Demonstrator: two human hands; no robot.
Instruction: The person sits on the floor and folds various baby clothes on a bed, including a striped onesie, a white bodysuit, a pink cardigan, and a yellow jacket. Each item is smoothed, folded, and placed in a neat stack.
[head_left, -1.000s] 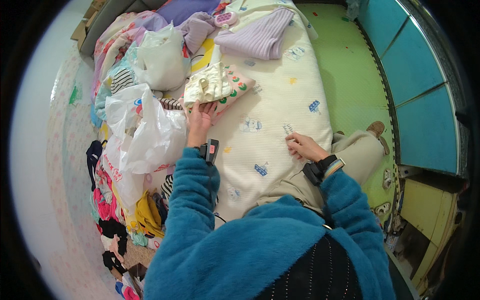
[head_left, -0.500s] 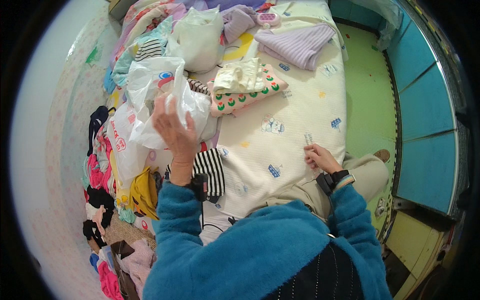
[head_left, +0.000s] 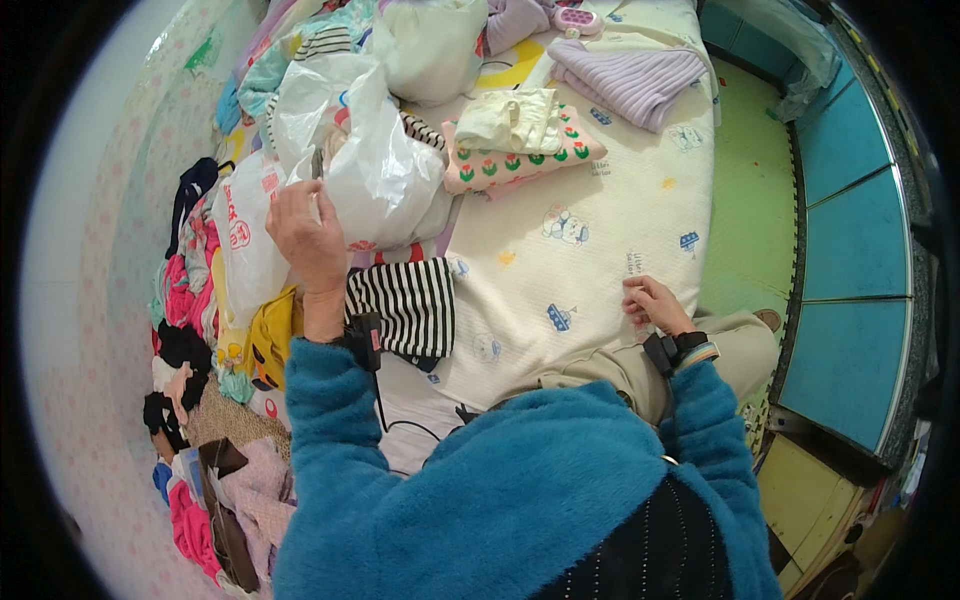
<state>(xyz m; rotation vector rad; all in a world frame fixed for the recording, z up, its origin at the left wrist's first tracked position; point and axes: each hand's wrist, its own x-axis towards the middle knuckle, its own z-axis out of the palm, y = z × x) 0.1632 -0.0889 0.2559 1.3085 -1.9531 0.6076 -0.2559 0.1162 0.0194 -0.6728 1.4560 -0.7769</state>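
My left hand [head_left: 308, 232] is at the near left edge of a white plastic bag [head_left: 385, 185], its fingers stretched and thumb apart. It overlaps a second white bag with red print [head_left: 245, 240]; whether it touches either bag is hard to tell. Something striped shows at the mouth of the first bag. Just below lies a folded black-and-white striped garment [head_left: 405, 310]. My right hand [head_left: 655, 303] rests at the bed's right side by my knee, fingers loosely bent and holding nothing. Folded cream clothing [head_left: 510, 120] lies on a pink tulip-patterned folded piece [head_left: 580, 145].
A ribbed lilac garment [head_left: 630, 80] lies farther back on the patterned bed sheet [head_left: 600, 225], near a pink-and-white device [head_left: 577, 22]. Another full white bag [head_left: 430, 50] stands behind. Along the left are heaped clothes, including a yellow one [head_left: 270, 340]. Blue cabinets [head_left: 850, 250] line the right.
My left hand has drawn off the front of the white bag, moving left and toward me. The view has shifted slightly. My right hand stays by my knee.
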